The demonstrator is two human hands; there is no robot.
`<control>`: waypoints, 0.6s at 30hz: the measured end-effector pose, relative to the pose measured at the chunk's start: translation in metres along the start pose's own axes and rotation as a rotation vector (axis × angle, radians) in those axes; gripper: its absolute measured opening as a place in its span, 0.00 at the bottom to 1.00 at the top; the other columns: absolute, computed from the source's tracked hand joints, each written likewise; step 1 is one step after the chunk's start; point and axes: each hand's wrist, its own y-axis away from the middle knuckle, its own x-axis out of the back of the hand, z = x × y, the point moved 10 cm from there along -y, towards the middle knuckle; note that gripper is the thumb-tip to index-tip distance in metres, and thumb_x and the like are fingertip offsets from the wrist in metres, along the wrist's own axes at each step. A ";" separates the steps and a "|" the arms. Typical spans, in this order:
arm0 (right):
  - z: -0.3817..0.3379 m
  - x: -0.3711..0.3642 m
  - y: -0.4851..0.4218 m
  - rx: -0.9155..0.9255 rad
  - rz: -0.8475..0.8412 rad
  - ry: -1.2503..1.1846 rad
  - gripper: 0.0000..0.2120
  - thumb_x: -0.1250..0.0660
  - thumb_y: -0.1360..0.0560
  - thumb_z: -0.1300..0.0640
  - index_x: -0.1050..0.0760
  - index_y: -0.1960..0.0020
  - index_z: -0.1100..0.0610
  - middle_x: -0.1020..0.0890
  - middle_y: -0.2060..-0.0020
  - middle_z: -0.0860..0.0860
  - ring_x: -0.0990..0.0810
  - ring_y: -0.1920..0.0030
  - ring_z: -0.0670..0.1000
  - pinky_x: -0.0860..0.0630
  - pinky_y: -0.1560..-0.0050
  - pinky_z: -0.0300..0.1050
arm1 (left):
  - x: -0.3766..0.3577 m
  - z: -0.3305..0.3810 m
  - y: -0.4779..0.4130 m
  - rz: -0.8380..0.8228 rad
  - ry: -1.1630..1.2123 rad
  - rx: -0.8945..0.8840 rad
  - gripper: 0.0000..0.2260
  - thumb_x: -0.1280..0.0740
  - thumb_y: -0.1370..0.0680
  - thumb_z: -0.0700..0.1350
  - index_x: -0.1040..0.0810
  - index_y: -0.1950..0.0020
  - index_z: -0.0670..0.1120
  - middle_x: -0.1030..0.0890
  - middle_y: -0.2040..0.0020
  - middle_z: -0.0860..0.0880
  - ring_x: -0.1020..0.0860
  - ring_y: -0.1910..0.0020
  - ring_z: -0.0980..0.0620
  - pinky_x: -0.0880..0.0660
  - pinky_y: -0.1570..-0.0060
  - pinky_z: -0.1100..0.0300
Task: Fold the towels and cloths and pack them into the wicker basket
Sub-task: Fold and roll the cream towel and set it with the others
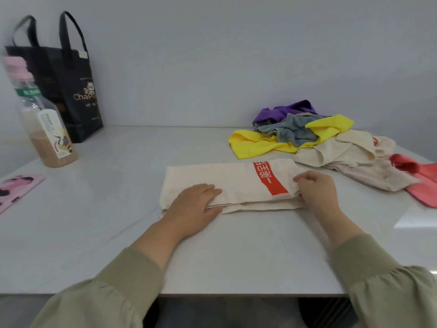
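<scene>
1. Folding of the first piece is in hand: a cream towel [236,183] with a red printed band [269,178] lies doubled lengthwise on the white table [94,221], directly in front of the person, its layered edges showing along the near side
2. Left hand [194,202] rests palm-down on the towel's left part, fingers straight and close together, thumb along the near edge; it pins the cloth flat
3. Right hand [316,188] is at the towel's right end, fingers curled and pinching the cloth there, knuckles raised
4. Judgement: the next move is likely a crosswise fold, bringing the pinched right end over toward the left hand; this calls for the layers to be kept aligned and the left hand to give way or shift as the end arrives
5. Awaiting folding, in a loose heap at far right: purple cloth [283,110], grey cloth [293,131], yellow cloth [255,145], a second cream towel [343,152] and a red cloth [423,178], the last two just beside the right hand
6. No wicker basket is in view, so packing has not begun as far as can be seen
7. Also present at far left: a drink bottle [45,124] and a black tote bag [71,91]
</scene>
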 end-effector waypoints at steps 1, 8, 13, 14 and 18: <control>-0.003 0.007 0.001 0.001 0.043 -0.144 0.13 0.41 0.28 0.67 0.21 0.63 0.54 0.21 0.66 0.51 0.25 0.67 0.49 0.25 0.59 0.47 | 0.001 -0.001 -0.001 0.009 -0.011 0.002 0.24 0.42 0.20 0.57 0.37 0.25 0.53 0.38 0.24 0.54 0.43 0.25 0.55 0.49 0.29 0.63; 0.006 0.008 0.011 0.012 -0.062 0.452 0.06 0.38 0.30 0.62 0.22 0.61 0.56 0.20 0.61 0.53 0.23 0.58 0.56 0.29 0.58 0.44 | -0.003 0.001 -0.001 -0.038 -0.018 -0.003 0.29 0.50 0.27 0.57 0.35 0.26 0.53 0.37 0.24 0.53 0.42 0.25 0.54 0.47 0.27 0.59; -0.022 -0.013 0.023 0.292 -0.036 1.072 0.09 0.39 0.27 0.58 0.23 0.49 0.53 0.29 0.51 0.53 0.31 0.46 0.56 0.33 0.48 0.49 | 0.006 0.005 0.000 0.085 0.062 -0.071 0.19 0.37 0.21 0.45 0.27 0.30 0.50 0.31 0.28 0.51 0.36 0.28 0.52 0.43 0.29 0.60; -0.036 -0.020 0.028 0.402 -0.002 1.007 0.08 0.38 0.27 0.59 0.23 0.50 0.54 0.28 0.49 0.54 0.31 0.45 0.57 0.34 0.47 0.50 | 0.012 0.006 0.002 0.140 0.095 -0.083 0.17 0.36 0.22 0.44 0.24 0.33 0.48 0.27 0.31 0.50 0.32 0.30 0.52 0.39 0.32 0.60; -0.042 -0.061 0.045 0.492 -0.229 0.691 0.07 0.41 0.25 0.60 0.25 0.50 0.58 0.25 0.51 0.54 0.27 0.49 0.56 0.29 0.50 0.50 | 0.028 0.021 0.007 0.310 0.095 -0.223 0.11 0.40 0.28 0.44 0.18 0.55 0.45 0.19 0.55 0.52 0.26 0.54 0.56 0.25 0.56 0.57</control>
